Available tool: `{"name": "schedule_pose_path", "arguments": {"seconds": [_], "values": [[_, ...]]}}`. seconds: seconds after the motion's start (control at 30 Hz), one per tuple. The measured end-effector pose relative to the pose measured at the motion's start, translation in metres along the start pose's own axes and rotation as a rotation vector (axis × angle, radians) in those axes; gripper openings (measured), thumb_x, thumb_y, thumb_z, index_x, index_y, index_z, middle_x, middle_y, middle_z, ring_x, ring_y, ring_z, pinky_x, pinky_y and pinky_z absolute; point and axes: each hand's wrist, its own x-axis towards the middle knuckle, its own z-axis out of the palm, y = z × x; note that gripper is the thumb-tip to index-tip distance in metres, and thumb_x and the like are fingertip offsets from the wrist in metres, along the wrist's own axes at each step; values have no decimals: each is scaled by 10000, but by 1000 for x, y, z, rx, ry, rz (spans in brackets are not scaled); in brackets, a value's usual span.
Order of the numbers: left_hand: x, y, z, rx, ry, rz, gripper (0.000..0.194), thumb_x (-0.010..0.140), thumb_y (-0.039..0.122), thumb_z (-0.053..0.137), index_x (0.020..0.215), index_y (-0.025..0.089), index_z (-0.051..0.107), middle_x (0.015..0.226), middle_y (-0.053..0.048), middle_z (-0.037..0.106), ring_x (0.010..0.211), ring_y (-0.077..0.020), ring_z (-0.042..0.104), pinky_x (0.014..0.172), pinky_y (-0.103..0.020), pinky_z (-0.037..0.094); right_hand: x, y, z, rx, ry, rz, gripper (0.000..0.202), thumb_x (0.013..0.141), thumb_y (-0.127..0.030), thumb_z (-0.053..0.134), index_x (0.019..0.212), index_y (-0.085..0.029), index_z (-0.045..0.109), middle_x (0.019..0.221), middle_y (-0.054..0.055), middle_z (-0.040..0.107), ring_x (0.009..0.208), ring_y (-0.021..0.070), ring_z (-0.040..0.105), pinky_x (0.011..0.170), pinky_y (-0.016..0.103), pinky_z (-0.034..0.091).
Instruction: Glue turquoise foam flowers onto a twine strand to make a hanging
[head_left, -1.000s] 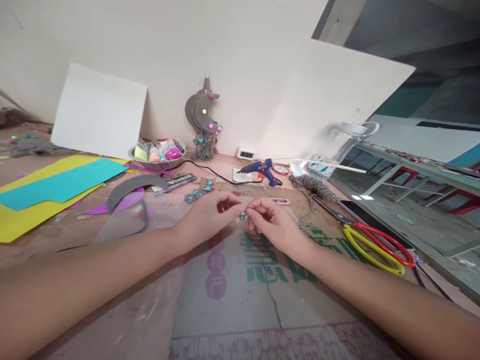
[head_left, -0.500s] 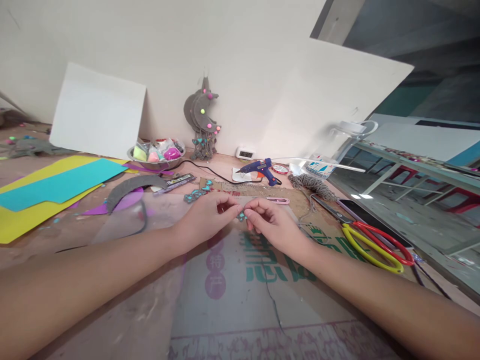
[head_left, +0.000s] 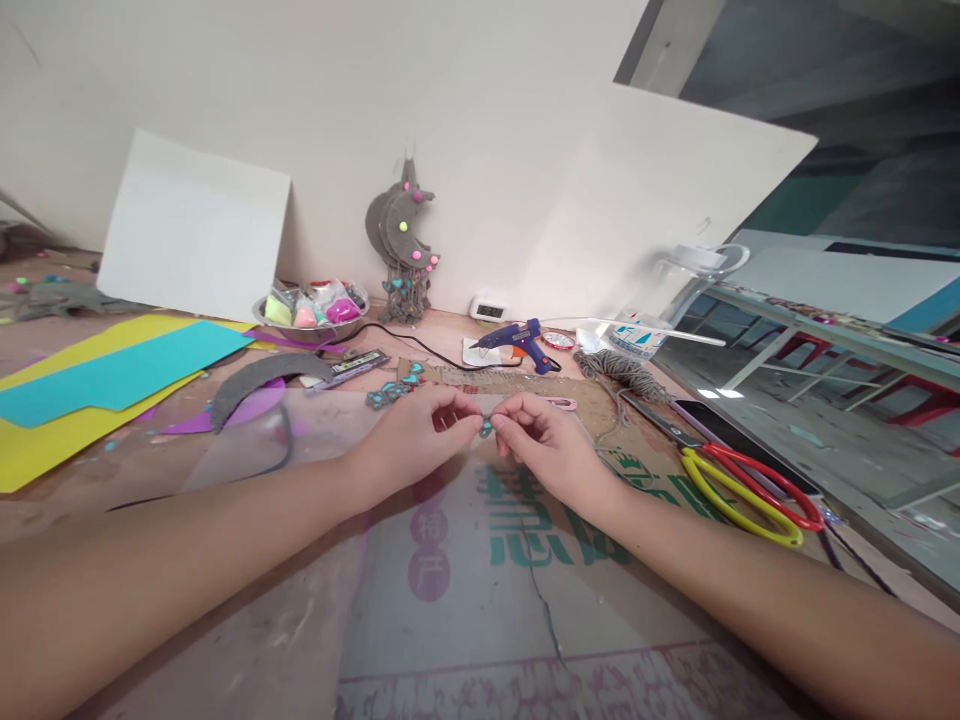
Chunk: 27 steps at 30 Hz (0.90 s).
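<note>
The teal piece (head_left: 486, 428) is mostly hidden between the fingertips (head_left: 474, 424).

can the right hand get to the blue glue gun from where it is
Probably yes, but not freely: the right hand pinches a small teal piece together with the left hand. The glue gun lies beyond it with only bare cardboard between.

Left hand (head_left: 416, 435) and right hand (head_left: 541, 445) pinching small teal piece (head_left: 486, 429), scissors (head_left: 739, 478) nearby

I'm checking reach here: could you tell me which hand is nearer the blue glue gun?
Right. The right hand lies just below the blue glue gun; the left hand is further left.
</note>
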Motion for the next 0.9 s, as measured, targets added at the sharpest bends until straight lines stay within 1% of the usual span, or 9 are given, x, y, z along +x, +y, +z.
{"name": "schedule_pose_path", "arguments": {"seconds": [0.13,0.23,0.3,0.4,0.5,0.67,0.83,0.9], "values": [[-1,1,1,33,-8,27,191,772,288,475,795,178,630,779,1,636,656,-119,543,599,-230,411,0,0,-1,-13,-3,-8,191,855,-365,467,811,-188,525,581,-37,513,494,87,442,494,216,355],[-1,2,0,30,-19,52,193,778,269,455,742,170,618,722,8,625,623,-109,526,574,-221,399,-1,0,-2,-16,7,-39,234,871,-368,436,771,-182,537,594,-28,514,507,90,439,502,221,356],[-1,3,0,35,-15,60,193,775,267,455,718,169,611,697,11,617,622,-108,521,579,-221,397,-1,-1,-2,3,23,-39,238,872,-374,430,789,-183,544,608,-24,510,511,92,431,493,223,351],[-1,3,0,58,-14,67,189,764,266,464,707,170,616,714,4,631,654,-120,535,600,-230,398,-1,-1,-2,14,61,-27,196,839,-373,488,865,-190,553,639,-17,507,526,101,433,491,230,356],[-2,2,1,65,-31,70,191,759,263,463,726,175,629,743,1,651,661,-125,544,594,-235,396,0,-2,-2,-50,92,-66,167,814,-349,530,859,-195,578,669,-3,522,581,118,462,532,245,379],[-2,0,2,87,-51,80,192,749,260,465,709,177,634,687,6,639,620,-121,528,570,-236,386,0,-4,-2,-163,77,-130,134,817,-296,518,772,-199,599,660,-2,533,616,126,481,579,256,390],[-1,-2,4,159,-42,128,177,739,255,482,722,189,645,676,15,625,635,-121,524,583,-236,379,-1,-7,0,-164,42,-84,126,799,-263,508,707,-188,551,604,-18,494,567,113,447,529,236,369],[-1,-2,4,156,-47,131,179,747,252,473,717,191,639,676,21,625,634,-118,525,583,-234,379,-1,-6,-1,-141,41,-75,145,823,-291,481,764,-191,569,614,-17,488,575,115,444,543,237,375]]}}
